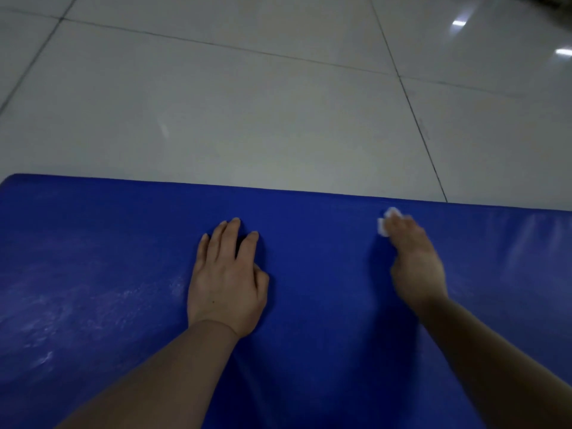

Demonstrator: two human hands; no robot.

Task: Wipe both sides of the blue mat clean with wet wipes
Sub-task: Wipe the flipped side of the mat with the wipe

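- The blue mat [309, 305] lies flat on the tiled floor [247, 103], filling the lower half of the view; its far edge runs just beyond both sets of fingertips.
- The left hand [227, 280] rests palm-down on the mat, fingers straight and a little spread, thumb tucked beside the palm. It seems to serve as an anchor, so keep its weight on while the other hand wipes.
- The right hand [414, 261] is blurred; a white wet wipe [387, 222] shows at its fingertips, apparently pressed to the mat (whether the fingers pinch it or just push it flat I cannot tell).
- To the left of the left fingers the surface shows pale, chalky smears; judging by these, that area needs wiping yet.
- Work in overlapping strokes from the far edge ahead of the fingertips back toward the wrist, then shift the anchoring hand sideways.
- The underside is hidden; it likely awaits its turn.
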